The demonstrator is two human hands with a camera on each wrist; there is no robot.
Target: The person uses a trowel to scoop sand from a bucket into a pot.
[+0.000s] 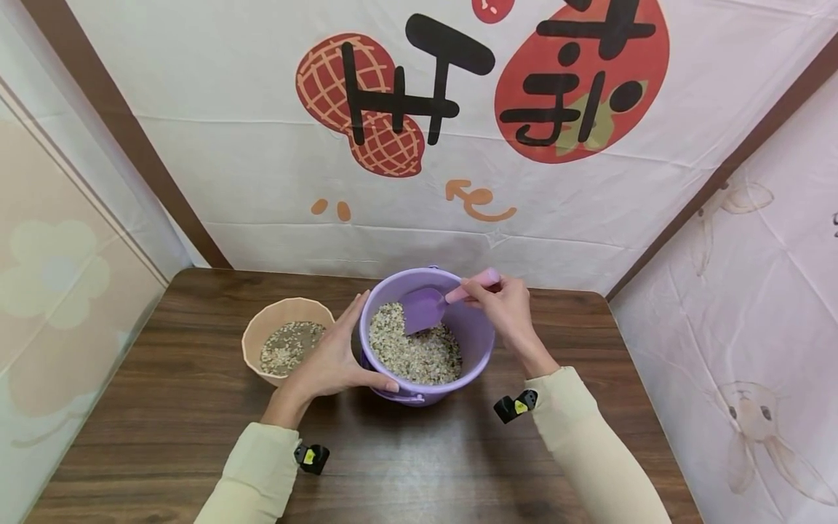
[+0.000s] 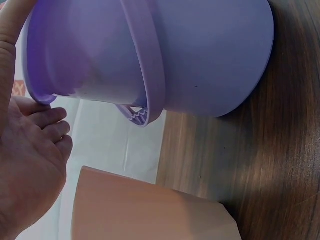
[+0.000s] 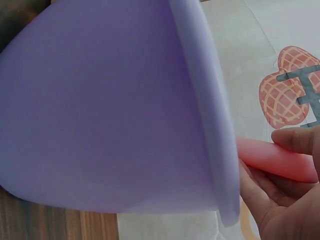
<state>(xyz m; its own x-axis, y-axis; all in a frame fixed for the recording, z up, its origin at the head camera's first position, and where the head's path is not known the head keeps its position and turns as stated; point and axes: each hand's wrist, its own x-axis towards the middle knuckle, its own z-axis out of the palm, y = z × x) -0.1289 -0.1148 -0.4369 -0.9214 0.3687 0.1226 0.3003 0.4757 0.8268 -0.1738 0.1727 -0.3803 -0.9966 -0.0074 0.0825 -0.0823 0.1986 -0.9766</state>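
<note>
bucket (image 1: 471,342) and bowl (image 1: 262,338) crowd centre; table (image 1: 164,407) edges free

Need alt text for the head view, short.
A right hand holds a pink-handled purple scoop over grain in a purple bucket, which the left hand steadies. A beige bowl of grain sits beside it on a wooden table.
</note>
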